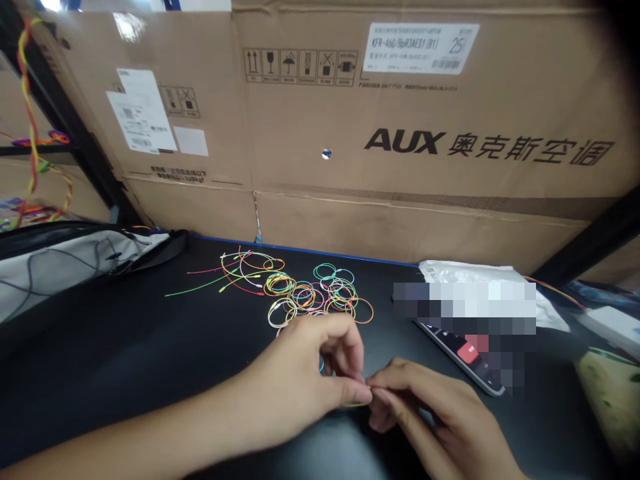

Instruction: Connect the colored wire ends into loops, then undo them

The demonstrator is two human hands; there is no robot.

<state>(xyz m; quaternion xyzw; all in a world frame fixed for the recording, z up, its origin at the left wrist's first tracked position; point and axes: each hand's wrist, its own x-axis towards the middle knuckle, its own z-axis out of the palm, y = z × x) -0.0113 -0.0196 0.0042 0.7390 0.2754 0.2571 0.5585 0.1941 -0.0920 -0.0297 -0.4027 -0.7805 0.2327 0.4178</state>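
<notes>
My left hand [323, 373] and my right hand [425, 400] meet over the black table, fingertips touching. Between them is a thin yellow wire loop [356, 404], mostly hidden; only a short arc shows below my left thumb. Both hands are closed in a pinch at its ends. A bit of teal wire [321, 365] shows inside the curl of my left fingers; I cannot tell if it is held. Just beyond my hands lies a pile of closed coloured wire loops [303, 293]. Several open wires [215, 283] with small end fittings are spread to its left.
A phone [465, 353] lies right of my hands, partly blurred out, near a white plastic bag [470, 273]. A large cardboard box [310, 133] stands along the back edge. At the left is a grey and black bag [90, 260]; a greenish packet [610, 393] is at the right.
</notes>
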